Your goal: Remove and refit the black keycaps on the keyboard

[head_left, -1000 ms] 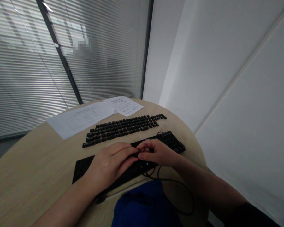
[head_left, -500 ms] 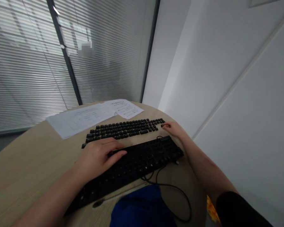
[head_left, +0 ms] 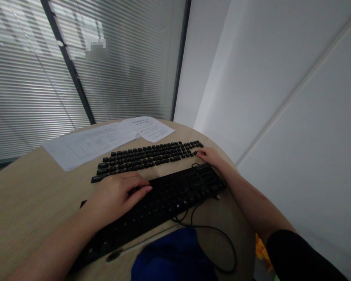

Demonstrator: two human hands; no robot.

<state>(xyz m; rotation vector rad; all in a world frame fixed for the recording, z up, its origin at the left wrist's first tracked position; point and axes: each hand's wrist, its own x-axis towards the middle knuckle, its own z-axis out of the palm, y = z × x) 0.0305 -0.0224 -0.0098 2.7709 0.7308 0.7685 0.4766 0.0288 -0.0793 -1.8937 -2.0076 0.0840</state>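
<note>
A black keyboard (head_left: 175, 195) lies slanted on the round wooden table in front of me. My left hand (head_left: 119, 195) is at its far edge, with the thumb over the keys and the fingers bent at the rim; the undersides of the fingers are hidden. Beyond the keyboard, loose black keycaps (head_left: 146, 156) are laid out in rows like a keyboard layout. At the right end of these rows my right hand (head_left: 208, 155) is closed in a pinch, its fingertips on a small black keycap (head_left: 195, 153) at table level.
Printed paper sheets (head_left: 90, 142) lie behind the keycaps. A black cable (head_left: 219, 230) loops off the near side of the keyboard, beside blue cloth (head_left: 172, 257) at the table's near edge. A white wall (head_left: 280, 97) stands on the right, window blinds (head_left: 128, 78) at the back.
My right hand has shifted slightly left with the keycap, towards the other keycaps at the right end. My left hand stays on the keyboard. The camera view has shifted a little.
</note>
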